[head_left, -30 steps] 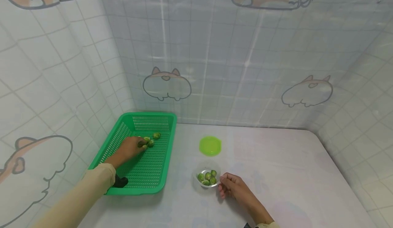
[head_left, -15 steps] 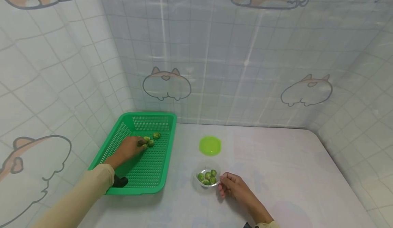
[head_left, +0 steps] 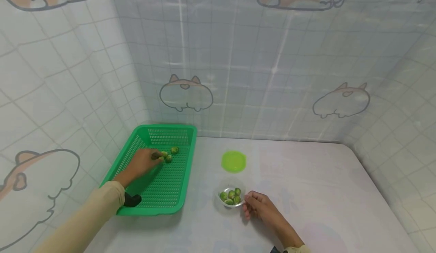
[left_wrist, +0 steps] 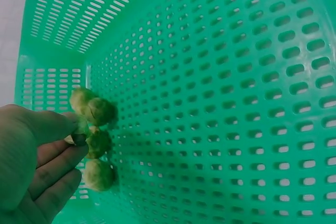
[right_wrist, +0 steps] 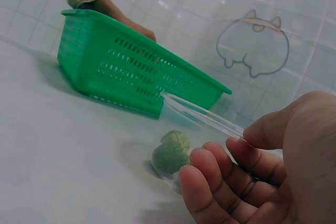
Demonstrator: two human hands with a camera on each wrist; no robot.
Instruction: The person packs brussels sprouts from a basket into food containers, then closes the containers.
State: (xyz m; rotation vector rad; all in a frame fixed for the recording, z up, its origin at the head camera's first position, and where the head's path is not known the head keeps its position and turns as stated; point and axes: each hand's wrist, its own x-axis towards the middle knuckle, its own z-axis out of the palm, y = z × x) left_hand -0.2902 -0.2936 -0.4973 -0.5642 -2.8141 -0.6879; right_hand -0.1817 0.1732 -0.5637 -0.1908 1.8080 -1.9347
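Inside the green basket (head_left: 185, 185), my left hand (head_left: 141, 163) pinches a small Brussels sprout between thumb and fingers. In the left wrist view the hand (left_wrist: 31, 161) covers much of that sprout (left_wrist: 79, 136); several other sprouts (left_wrist: 98, 176) lie beside its fingertips on the basket floor. My right hand (head_left: 260, 207) holds the rim of a small clear cup (head_left: 226, 205) that contains several sprouts (head_left: 231, 194). The right wrist view shows the thumb and index finger of the hand (right_wrist: 262, 171) on the cup's rim (right_wrist: 205, 118).
A bright green round lid (head_left: 233, 161) lies on the white table (head_left: 299, 177) behind the cup. The basket stands at the left, near the tiled-pattern wall (head_left: 238, 56). A dark band sits at the left sleeve.
My left hand has lifted slightly from among the sprouts, with one between its fingers. My right hand and the cup have stayed in place.
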